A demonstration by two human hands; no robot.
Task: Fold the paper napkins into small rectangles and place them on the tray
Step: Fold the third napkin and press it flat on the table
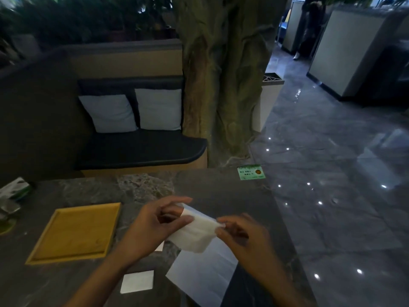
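Left hand: the left hand (155, 220) sits at lower centre of the frame, thumb and fingers pinching the upper-left end of the napkin (194, 231).
Right hand: the right hand (241, 231), just right of centre, pinches the napkin's right end between thumb and fingertips.
Napkin place: held up between both hands, above the dark stone table (212, 191) and not resting on it; the yellow tray (73, 231) lies well apart, toward the lower left of the frame.
Napkin axis: its long axis runs from upper left to lower right across the frame, one folded edge on top and the loose body sagging down toward the bottom.
Other paper: a small folded square (137, 281) lies on the table near the bottom edge — and a larger flat sheet (203, 275) lies below the hands.
Risk: the soft paper looks likely to crease crooked, since it hangs unsupported; uneven pull from either pinch could skew the edges or tear it.
Risk two: judged from the sag, a loosened pinch could let it drop onto the flat sheet and unfold.
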